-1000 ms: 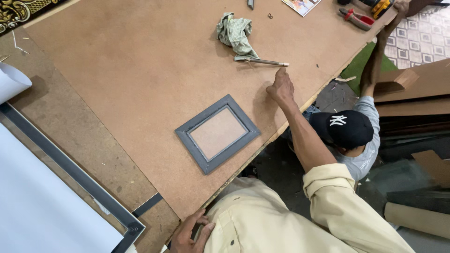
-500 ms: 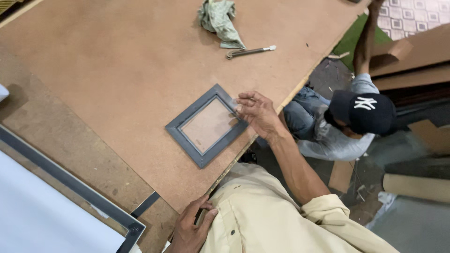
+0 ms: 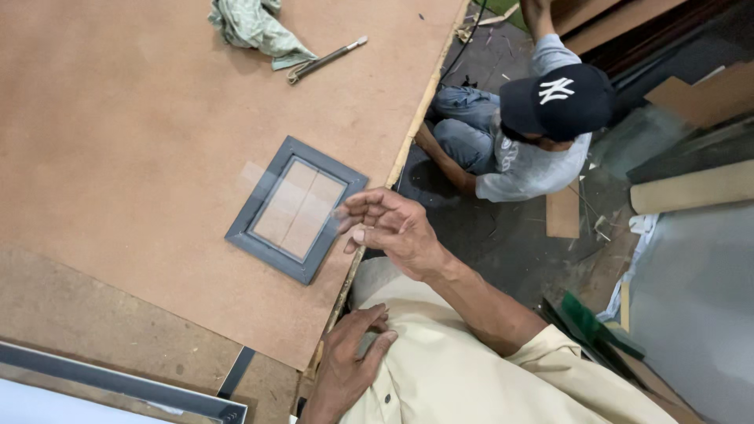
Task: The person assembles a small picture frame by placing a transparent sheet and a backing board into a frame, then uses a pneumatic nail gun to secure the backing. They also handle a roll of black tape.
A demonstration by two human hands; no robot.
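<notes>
Brown fibreboard forms the tabletop (image 3: 141, 141), and one small grey picture frame (image 3: 297, 209) lies flat on it near the right edge. One clear glass pane (image 3: 294, 200) is tilted over the frame's opening, its lower side seemingly in the recess, which shows only the board beneath. The right hand (image 3: 390, 226) hovers at the frame's right corner, fingers spread and loosely curled, touching the pane's edge. The left hand (image 3: 351, 363) rests against the cream shirt at the table edge, fingers bent, gripping nothing. Farther up lie one crumpled green rag (image 3: 251, 27) and one slim metal tool (image 3: 326, 60). One person in a dark cap (image 3: 556, 100) crouches on the floor beside the table.
</notes>
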